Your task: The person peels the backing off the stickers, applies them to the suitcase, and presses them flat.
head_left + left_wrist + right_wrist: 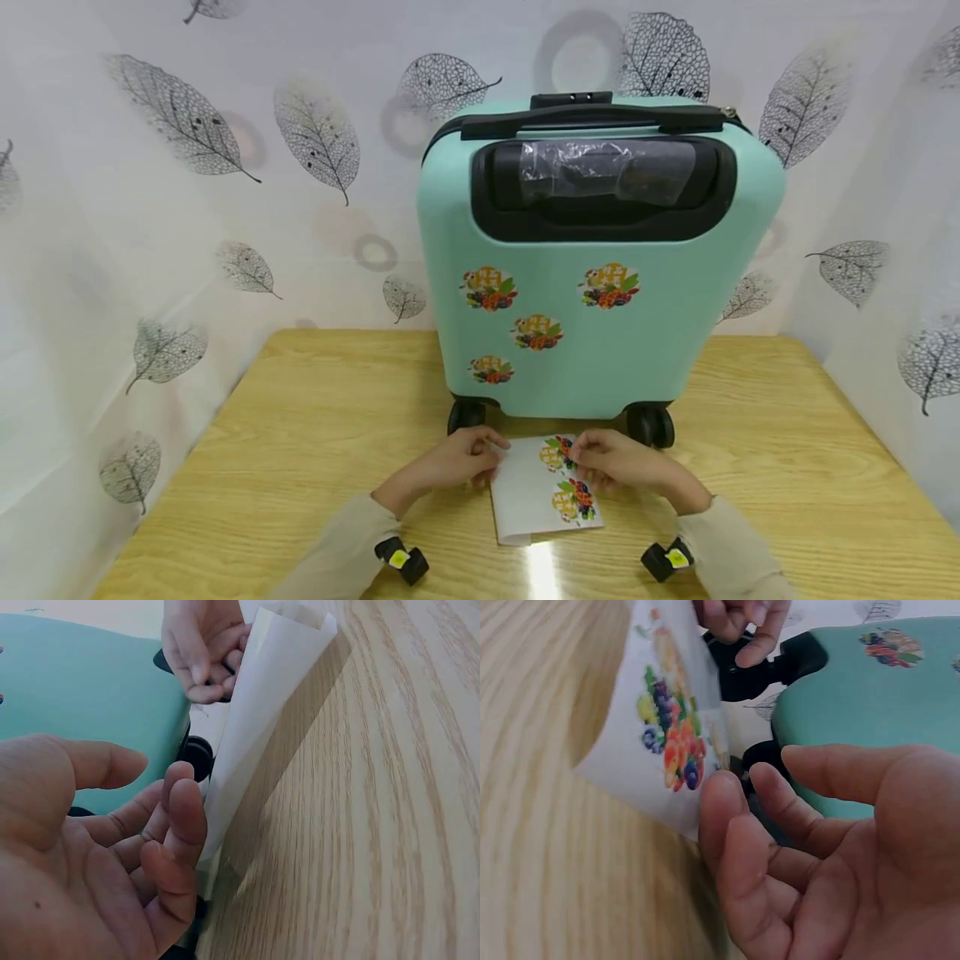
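Note:
A white sticker sheet (517, 492) lies on the table in front of the suitcase, its near left edge curling up. Two round fruit stickers (573, 500) show on its right side. At the sheet's left edge is my left hand (459, 457), fingers loosely bent and thumb apart from them in the left wrist view. My right hand (618, 458) has its fingertips at the right edge, beside the upper sticker; a gap shows between thumb and fingers in the right wrist view. The mint-green suitcase (660, 317) stands upright behind, with several matching stickers (536, 332) on its face.
Black wheels (651, 425) of the suitcase stand on the wooden table (337, 400), just beyond both hands. Leaf-patterned cloth (315, 250) hangs behind and at the sides. Clear plastic film covers part of the suitcase's black handle recess (607, 229).

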Tool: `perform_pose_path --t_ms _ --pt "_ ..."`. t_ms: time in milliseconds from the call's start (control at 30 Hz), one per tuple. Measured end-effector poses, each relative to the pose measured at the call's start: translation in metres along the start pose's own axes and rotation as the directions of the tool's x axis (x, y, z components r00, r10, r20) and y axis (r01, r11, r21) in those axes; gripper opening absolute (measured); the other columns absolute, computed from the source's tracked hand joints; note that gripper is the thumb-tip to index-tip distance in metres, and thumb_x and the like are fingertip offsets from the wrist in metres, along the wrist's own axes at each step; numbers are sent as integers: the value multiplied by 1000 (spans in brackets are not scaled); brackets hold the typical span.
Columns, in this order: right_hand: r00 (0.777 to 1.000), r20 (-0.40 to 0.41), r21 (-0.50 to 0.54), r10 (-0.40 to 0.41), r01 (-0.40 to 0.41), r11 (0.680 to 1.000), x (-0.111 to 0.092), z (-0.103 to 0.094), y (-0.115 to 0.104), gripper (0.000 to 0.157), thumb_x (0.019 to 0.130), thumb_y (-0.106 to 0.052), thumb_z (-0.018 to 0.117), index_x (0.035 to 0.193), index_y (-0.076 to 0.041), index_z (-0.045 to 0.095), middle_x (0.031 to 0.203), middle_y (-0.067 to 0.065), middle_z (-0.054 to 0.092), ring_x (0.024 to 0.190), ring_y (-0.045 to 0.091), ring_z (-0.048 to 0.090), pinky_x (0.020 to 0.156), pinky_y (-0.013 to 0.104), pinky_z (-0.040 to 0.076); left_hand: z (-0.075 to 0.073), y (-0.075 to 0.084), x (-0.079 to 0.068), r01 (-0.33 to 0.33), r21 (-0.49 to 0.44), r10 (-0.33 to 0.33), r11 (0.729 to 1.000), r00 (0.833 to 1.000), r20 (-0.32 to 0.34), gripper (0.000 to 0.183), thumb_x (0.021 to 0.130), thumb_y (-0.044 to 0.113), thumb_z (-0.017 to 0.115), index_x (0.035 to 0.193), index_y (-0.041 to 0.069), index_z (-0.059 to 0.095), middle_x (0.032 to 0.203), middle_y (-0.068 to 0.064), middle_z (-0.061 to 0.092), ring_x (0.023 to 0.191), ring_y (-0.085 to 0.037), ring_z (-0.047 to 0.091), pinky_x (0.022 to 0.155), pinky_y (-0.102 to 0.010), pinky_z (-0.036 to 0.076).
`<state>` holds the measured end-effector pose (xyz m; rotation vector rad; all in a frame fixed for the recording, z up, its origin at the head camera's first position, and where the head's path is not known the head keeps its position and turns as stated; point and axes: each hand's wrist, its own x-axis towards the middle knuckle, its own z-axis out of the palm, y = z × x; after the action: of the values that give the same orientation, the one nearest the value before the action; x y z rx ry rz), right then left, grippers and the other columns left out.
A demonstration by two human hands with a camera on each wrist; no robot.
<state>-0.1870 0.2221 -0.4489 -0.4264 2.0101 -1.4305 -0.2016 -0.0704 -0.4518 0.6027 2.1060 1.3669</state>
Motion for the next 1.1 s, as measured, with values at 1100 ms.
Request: perform_pose_path --t_ms 1100 --pt "997 -76 74 21 -15 997 13 19 8 28 102 -22 47 108 4 50 74 2 59 53 4 56 46 17 40 32 -2 21 15 -46 -16 999 1000 -17 32 100 19 52 123 -4 53 87 -11 65 75 -12 59 64 -23 47"
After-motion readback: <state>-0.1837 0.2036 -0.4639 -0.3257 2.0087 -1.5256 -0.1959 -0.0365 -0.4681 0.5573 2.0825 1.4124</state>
